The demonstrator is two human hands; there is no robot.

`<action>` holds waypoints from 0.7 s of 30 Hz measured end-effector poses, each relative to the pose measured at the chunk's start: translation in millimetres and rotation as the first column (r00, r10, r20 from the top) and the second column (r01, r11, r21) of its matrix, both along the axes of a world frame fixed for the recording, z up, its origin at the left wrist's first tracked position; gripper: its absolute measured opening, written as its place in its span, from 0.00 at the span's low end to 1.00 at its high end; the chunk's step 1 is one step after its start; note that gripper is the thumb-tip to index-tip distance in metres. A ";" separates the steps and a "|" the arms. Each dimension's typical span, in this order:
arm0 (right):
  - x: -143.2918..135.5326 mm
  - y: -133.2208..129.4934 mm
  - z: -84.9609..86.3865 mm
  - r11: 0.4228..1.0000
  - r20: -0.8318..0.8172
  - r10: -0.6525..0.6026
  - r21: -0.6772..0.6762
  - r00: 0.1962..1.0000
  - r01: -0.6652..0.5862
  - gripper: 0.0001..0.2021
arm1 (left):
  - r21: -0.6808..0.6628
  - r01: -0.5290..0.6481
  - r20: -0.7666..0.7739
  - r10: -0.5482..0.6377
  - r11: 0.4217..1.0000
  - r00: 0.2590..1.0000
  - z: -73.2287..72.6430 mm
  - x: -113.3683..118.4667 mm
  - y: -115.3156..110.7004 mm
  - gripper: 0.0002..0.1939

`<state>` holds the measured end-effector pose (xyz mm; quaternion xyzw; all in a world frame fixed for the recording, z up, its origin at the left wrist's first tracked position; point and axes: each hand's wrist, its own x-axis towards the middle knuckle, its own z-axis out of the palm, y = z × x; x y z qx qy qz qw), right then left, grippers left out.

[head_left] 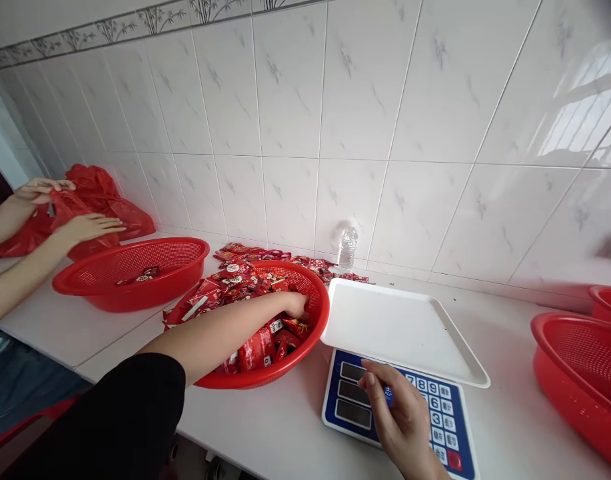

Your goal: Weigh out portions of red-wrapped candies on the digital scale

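My left hand [296,305] reaches into a red plastic basket [321,303] heaped with small red snack packets [258,348]. Its fingers are down among the packets near the right wall of the basket, mostly hidden. My right hand [405,413] hovers over or rests on the blue keypad panel of a digital weighing scale [352,393]; I cannot tell whether it touches. Thumb and forefinger are curled together at the tips, with nothing visible in them. Behind the panel, the scale's white tray [395,320] bears no packets.
More packets [250,253] lie along the wall beside a clear plastic bottle [348,247]. At left, another person's hands [88,227] handle red plastic bags [92,190] behind a red basket [185,267] with a few packets. More red baskets [575,373] stand at right.
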<state>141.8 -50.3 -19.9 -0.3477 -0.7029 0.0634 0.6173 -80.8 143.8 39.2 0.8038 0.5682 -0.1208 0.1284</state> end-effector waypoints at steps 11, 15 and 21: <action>-2.0 2.6 -3.1 1.000 -0.019 0.001 -0.029 1.000 -0.002 0.09 | 0.038 0.028 0.252 -0.037 0.999 0.967 40.4 -17.2 7.6 0.05; -2.7 2.7 -3.0 0.999 -0.030 0.024 -0.032 0.999 -0.025 0.09 | 0.059 -0.058 0.453 0.025 0.997 0.891 75.9 -13.4 2.0 0.09; -3.3 3.1 -2.7 0.999 -0.041 0.022 -0.046 0.999 -0.024 0.08 | -0.154 -0.012 0.757 0.126 0.988 0.642 85.4 35.6 -19.2 0.14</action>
